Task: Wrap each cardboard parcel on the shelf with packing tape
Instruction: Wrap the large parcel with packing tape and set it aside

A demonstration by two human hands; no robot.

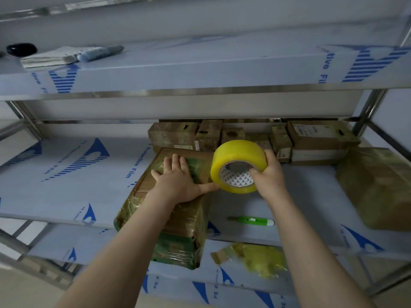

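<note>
cardboard parcel point(184, 221) overhanging the front edge of the shelf point(89, 185)
left grip point(178, 181) lies flat on the parcel's top, fingers straight; right grip point(269, 174) curls round the yellow packing tape roll point(238, 158), thumb in its core, just beside the left thumb; a green cutter point(251, 220) lies on the shelf nearby

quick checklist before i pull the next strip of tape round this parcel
1. Parcel steadied: ok, left hand presses flat on its top.
2. Tape roll held: ok, right hand grips it beside the parcel.
3. Tape end stuck to the parcel: cannot tell, the join is hidden.
4. Parcel fully on the shelf: not ok, its near end overhangs the front edge.
5. Green cutter handy: ok, it lies on the shelf right of the parcel.
</note>
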